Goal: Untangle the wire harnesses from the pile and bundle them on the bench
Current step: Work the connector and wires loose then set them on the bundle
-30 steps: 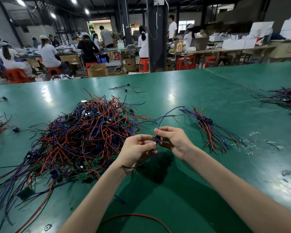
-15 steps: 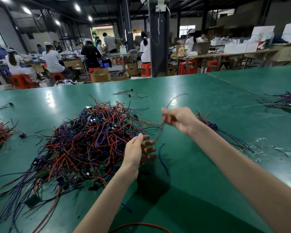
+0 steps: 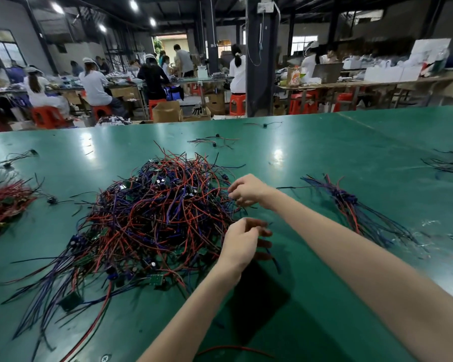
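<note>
Passing a loose red wire (image 3: 230, 348) lying at 6 o'clock on the green bench (image 3: 324, 158). Holding the left hand (image 3: 242, 241) just beyond it, at the 4 o'clock edge of the pile (image 3: 154, 212) of tangled red, blue and black harnesses. Curling its fingers loosely over a blue wire (image 3: 275, 259) trailing toward 5 o'clock, but blurring too much to tell whether gripping it. Holding the right hand (image 3: 246, 190) farther in, at the pile's 3 o'clock edge, curling the fingers tight and pinching a thin dark strand (image 3: 237, 205) right at the heap's rim. Finding a sorted bundle (image 3: 351, 205) lying apart at 3 o'clock and a red heap (image 3: 3, 202) at 9 o'clock. Seeing a few stray harnesses (image 3: 215, 141) at 12 o'clock.
</note>
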`<state>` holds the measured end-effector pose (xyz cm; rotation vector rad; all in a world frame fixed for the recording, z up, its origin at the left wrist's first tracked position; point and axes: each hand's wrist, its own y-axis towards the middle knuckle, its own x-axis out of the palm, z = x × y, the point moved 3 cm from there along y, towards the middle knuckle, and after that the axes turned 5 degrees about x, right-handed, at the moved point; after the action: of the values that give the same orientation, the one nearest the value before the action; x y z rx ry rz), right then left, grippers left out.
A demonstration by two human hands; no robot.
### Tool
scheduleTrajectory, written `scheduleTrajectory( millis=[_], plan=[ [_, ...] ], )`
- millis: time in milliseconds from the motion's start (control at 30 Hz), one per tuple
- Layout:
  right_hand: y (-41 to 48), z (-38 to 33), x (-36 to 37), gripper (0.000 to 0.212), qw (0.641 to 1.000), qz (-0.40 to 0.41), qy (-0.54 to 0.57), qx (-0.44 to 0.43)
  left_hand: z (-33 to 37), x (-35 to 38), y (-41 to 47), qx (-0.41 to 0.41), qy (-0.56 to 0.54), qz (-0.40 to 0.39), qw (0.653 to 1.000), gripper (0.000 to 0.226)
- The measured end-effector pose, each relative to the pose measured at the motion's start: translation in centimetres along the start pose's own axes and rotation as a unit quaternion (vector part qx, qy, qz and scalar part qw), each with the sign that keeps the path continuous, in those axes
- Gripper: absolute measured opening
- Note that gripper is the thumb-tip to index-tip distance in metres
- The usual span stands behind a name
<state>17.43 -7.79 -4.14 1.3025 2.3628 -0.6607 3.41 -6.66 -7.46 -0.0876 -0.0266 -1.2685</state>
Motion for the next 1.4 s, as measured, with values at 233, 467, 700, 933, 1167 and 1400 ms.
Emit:
scheduleTrajectory(
  millis=[233,467,700,933,1167,1400],
  plan=[
    [-1.4,-2.8,3.9,0.049,0.950,0.064,-0.245,-0.181,0.2,-1.4,0.8,0.013,-0.047,0.061,0.997,0.028],
    [-1.2,-5.0,6.2,0.033,0.954,0.035,-0.234,-0.183,0.0,-1.5,1.2,0.009,-0.039,0.057,0.998,0.027],
    [-0.9,-5.6,6.5,0.024,0.978,0.054,-0.105,-0.172,0.5,-2.1,1.1,0.013,-0.044,0.078,0.996,0.033],
    [-1.1,-5.3,6.4,0.016,0.992,0.002,-0.008,-0.123,0.6,-2.3,1.2,0.019,-0.052,0.075,0.996,0.032],
    [-1.3,-4.9,6.8,0.030,0.987,0.005,0.077,-0.142,0.2,-2.2,1.6,-0.002,-0.053,0.078,0.996,0.031],
    [-1.9,-6.3,3.7,0.026,0.941,0.011,0.314,-0.125,0.3,-2.4,1.6,-0.029,-0.075,0.081,0.993,0.024]
  ],
)
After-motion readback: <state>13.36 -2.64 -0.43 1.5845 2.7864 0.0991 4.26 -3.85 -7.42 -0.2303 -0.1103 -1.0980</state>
